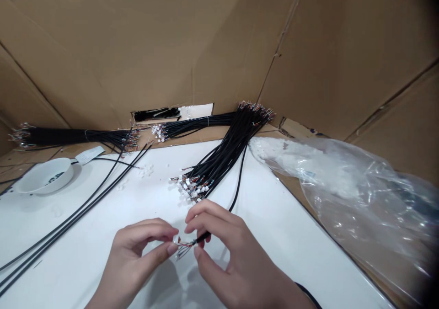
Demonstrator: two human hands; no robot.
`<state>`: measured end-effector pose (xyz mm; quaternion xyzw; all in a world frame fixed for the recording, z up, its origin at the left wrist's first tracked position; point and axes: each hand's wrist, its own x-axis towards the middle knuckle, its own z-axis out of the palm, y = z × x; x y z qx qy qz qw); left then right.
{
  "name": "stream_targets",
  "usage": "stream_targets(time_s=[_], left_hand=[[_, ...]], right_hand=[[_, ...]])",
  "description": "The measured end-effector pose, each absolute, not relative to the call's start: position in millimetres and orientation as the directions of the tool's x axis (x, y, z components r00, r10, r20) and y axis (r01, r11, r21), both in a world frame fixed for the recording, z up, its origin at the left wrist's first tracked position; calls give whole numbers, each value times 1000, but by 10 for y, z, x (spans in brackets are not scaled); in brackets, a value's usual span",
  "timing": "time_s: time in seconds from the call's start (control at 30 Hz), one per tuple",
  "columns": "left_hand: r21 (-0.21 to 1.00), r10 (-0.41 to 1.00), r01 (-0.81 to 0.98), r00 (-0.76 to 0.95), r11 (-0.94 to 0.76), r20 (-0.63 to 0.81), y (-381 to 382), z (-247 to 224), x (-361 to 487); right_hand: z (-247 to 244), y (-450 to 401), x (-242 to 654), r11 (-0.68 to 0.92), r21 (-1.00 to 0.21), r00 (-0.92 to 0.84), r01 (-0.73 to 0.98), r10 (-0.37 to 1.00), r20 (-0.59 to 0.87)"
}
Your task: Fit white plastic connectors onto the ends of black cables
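Over the front of the white table, my left hand is closed in a pinch, thumb and forefinger meeting on a small white connector that they partly cover. Thin coloured and bare wires fan out between the connector and the stripped end of a black cable. My right hand curls around that cable near its stripped end; its thumb and forefinger stand apart while its other fingers, partly hidden, hold the cable. Just beyond the hands lies a thick bundle of black cables with white connectors on its near ends.
Another cable bundle and a tied one lie along the cardboard wall. A white bowl with small dark pieces is at left, beside loose black cables. Clear plastic bags cover the right edge.
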<state>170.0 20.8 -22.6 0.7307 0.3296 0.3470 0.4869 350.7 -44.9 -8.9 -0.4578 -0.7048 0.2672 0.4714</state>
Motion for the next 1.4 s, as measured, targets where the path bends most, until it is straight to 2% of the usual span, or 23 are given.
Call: stream_targets(time_s=[0.27, 0.4, 0.7, 1.07, 1.2, 1.4], left_hand=[[996, 856, 56, 517, -65, 27, 225, -253, 1695], [999, 849, 26, 529, -41, 21, 217, -251, 1686], [936, 828, 36, 479, -349, 290, 219, -205, 1697], [853, 781, 80, 452, -516, 430, 217, -161, 1677], [747, 702, 127, 471, -653, 534, 185, -175, 1648], [479, 522, 214, 443, -851, 729, 86, -191, 1661]], right_hand=[[-94, -429, 3522, 479, -764, -162, 431, 875, 457], [-104, -438, 3517, 485, -746, -172, 456, 871, 461], [-116, -416, 3514, 471, -704, -113, 532, 863, 492], [-113, -410, 3518, 442, -758, -92, 479, 885, 457], [-128, -387, 3510, 429, -763, -68, 483, 887, 456], [-149, -387, 3462, 465, -745, 11, 478, 845, 534]])
